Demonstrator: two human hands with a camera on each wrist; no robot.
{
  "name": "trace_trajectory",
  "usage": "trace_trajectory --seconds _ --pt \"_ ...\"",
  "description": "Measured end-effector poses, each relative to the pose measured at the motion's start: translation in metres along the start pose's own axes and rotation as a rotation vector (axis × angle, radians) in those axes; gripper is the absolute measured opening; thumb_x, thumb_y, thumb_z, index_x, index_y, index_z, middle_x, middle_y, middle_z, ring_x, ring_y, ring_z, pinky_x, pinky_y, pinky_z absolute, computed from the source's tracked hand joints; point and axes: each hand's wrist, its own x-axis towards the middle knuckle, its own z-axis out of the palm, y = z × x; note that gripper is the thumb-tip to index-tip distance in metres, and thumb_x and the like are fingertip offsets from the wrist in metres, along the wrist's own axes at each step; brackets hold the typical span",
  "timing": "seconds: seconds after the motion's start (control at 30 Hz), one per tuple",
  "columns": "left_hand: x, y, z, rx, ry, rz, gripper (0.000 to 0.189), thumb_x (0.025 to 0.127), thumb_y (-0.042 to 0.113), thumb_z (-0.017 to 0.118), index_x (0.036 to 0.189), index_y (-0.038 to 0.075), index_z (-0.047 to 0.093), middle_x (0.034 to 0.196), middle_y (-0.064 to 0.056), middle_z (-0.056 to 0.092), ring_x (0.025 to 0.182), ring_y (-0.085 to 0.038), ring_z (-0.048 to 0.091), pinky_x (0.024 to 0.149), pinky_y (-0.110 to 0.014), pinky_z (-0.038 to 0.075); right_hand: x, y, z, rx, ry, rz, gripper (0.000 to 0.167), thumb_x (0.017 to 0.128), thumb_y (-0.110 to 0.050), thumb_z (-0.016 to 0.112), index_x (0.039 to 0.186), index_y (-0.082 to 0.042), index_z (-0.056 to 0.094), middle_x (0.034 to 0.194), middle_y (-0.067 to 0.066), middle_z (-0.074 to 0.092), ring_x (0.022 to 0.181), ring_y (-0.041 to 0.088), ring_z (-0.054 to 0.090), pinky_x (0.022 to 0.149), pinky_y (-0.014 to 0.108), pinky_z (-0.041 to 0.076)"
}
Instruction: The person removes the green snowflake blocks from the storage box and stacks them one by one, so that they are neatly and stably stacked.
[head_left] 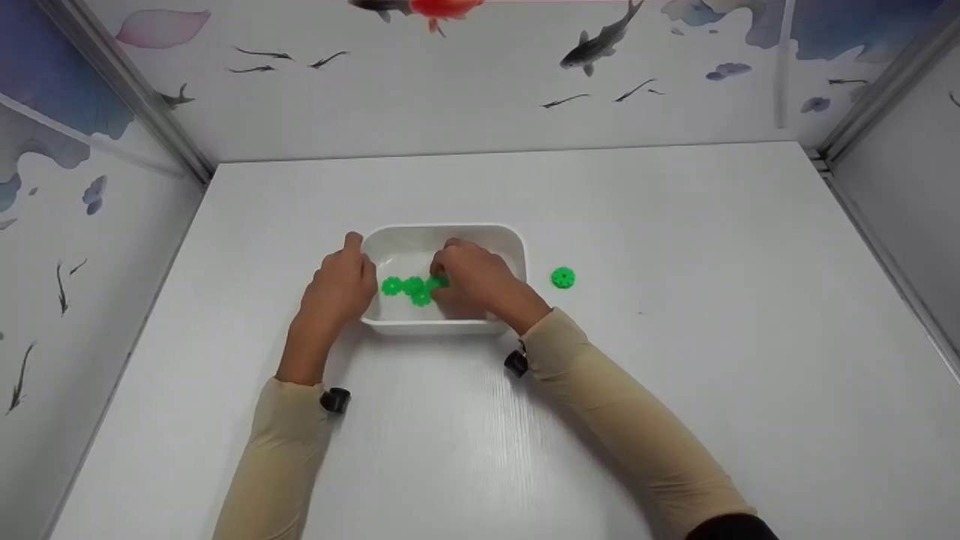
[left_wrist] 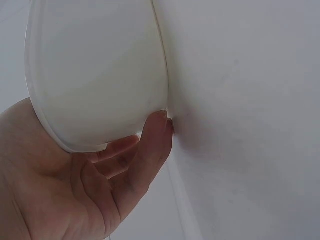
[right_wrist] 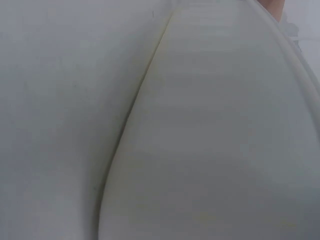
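A white plastic tray [head_left: 442, 327] with rounded corners sits on the table. My left hand [head_left: 339, 283] grips its left end; in the left wrist view, the palm is at the rim and the fingers [left_wrist: 142, 160] curl under the tray wall [left_wrist: 100, 75]. Inside the tray lie several small green flower-shaped pieces [head_left: 391, 286], close together in a row. Reaching in over the near side, my right hand [head_left: 476, 277] pinches the rightmost green piece [head_left: 438, 281], which the fingers partly hide. The right wrist view shows the outer tray wall [right_wrist: 200, 125], not the right fingertips.
One round green piece [head_left: 563, 277] with holes lies on the table just right of the tray. White panels with painted fish [head_left: 600, 46] stand behind and at the sides of the white table [head_left: 712, 300].
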Motion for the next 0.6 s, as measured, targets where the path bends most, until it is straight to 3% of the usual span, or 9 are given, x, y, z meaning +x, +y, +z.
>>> trace_trajectory --seconds 0.37,0.6 --pt "0.0013 -0.0028 0.0006 -0.005 -0.016 -0.018 0.051 0.116 0.025 0.031 0.159 -0.001 0.036 0.146 -0.029 0.063 0.105 -0.036 0.071 0.090 -0.054 0.062 0.0047 0.0048 0.0023 0.046 -0.015 0.030 0.025 0.097 -0.023 0.079 0.114 -0.005 0.074 0.114 0.005 0.064 0.103 0.021 0.061 0.096 0.039 0.057" --pt "0.0029 -0.0023 0.0013 -0.010 -0.018 -0.022 0.052 0.115 0.027 0.032 0.160 0.000 0.035 0.149 -0.028 0.062 0.114 -0.037 0.072 0.096 -0.057 0.061 0.0040 0.0044 -0.0003 0.052 0.016 0.042 0.025 0.096 -0.018 0.078 0.117 -0.004 0.074 0.114 0.008 0.068 0.103 0.023 0.060 0.098 0.040 0.057"
